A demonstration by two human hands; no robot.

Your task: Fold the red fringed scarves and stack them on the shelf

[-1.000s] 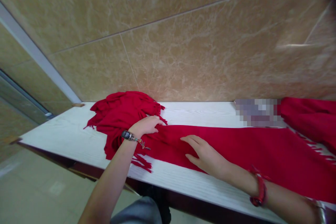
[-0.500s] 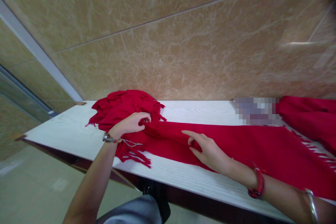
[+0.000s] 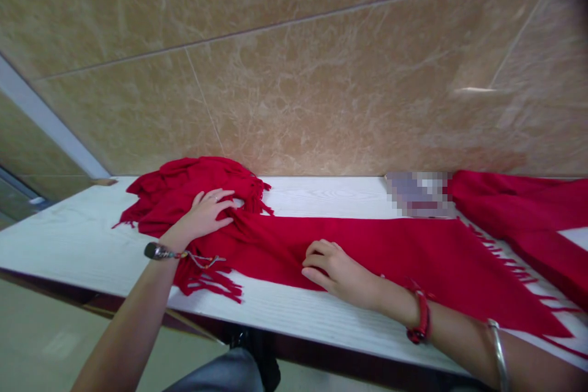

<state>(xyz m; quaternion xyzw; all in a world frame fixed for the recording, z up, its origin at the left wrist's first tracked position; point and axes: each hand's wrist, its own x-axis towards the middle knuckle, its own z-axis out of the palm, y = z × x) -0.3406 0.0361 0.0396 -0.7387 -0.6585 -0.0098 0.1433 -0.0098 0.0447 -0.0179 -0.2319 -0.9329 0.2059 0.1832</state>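
Note:
A long red scarf (image 3: pixel 386 245) with fringed ends lies stretched along the white tabletop, its left part creased and bunched. My left hand (image 3: pixel 209 214) rests on that bunched part, fingers spread, beside a crumpled heap of red fringed cloth (image 3: pixel 169 187). Over the scarf's middle, close to its near edge, my right hand (image 3: pixel 333 269) has its fingers curled in towards the thumb, pinching the cloth. A crease runs from there towards my left hand. The right fingertips are partly hidden.
More red cloth (image 3: pixel 519 202) lies at the right, with a blurred flat item (image 3: pixel 416 195) next to it by the wall. A marbled tile wall (image 3: pixel 316 86) rises behind the white table (image 3: pixel 59 245). My leg (image 3: pixel 225 373) is below the front edge.
My left hand has gone from curled fingers at the cloth to spread fingers on it. My right hand has lowered towards the near edge and curled its fingers. The view has shifted right.

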